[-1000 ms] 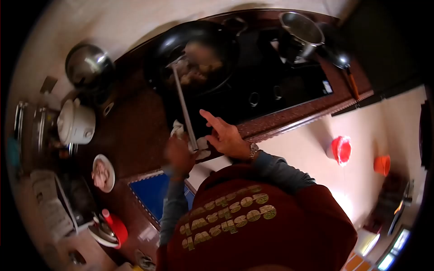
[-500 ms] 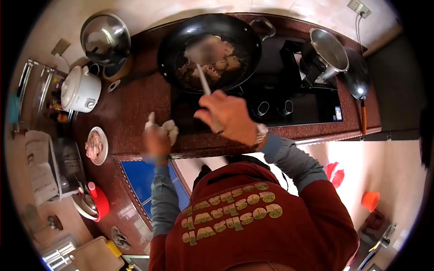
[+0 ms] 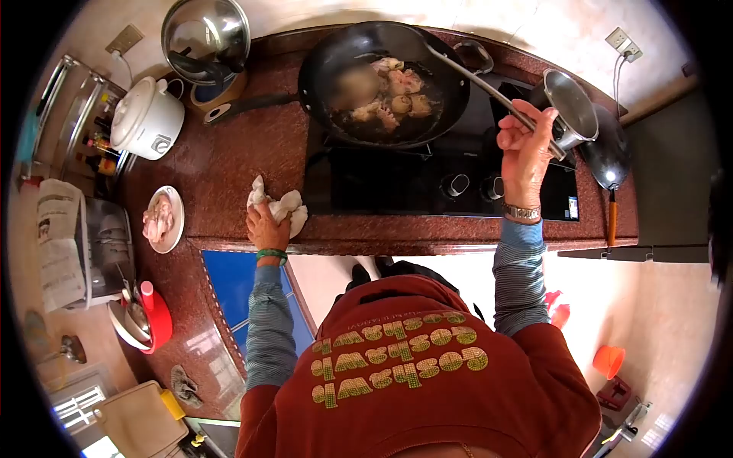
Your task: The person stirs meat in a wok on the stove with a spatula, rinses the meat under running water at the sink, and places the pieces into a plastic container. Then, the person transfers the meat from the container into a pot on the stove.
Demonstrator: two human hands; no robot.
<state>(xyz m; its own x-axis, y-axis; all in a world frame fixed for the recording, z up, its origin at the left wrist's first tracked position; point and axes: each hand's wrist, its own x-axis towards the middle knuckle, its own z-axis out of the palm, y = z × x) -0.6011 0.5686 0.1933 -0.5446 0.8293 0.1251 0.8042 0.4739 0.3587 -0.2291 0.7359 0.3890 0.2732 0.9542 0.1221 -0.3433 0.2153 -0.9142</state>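
Note:
In the head view, my right hand (image 3: 524, 145) holds a long metal spatula handle (image 3: 496, 95) between thumb and fingers, to the right of the black wok (image 3: 321, 95). The handle slants over the wok's right rim; its far end is hard to make out. Chunks of meat (image 3: 401, 99) lie in the wok, with a blurred patch beside them. My left hand (image 3: 267, 229) is closed on a crumpled white cloth (image 3: 289, 208) on the counter, near the front edge and left of the cooktop.
The wok's handle (image 3: 252, 108) points left over the red counter (image 3: 221, 179). A plate of raw meat (image 3: 160, 220) and a white rice cooker (image 3: 149, 122) stand at left, near a glass lid (image 3: 205, 38). A steel pot (image 3: 569, 107) and a second pan (image 3: 607, 153) are at right.
My right hand has moved right and up, swinging the spatula handle from the wok's front to its right side. My left hand stays at the cloth. The view has shifted slightly.

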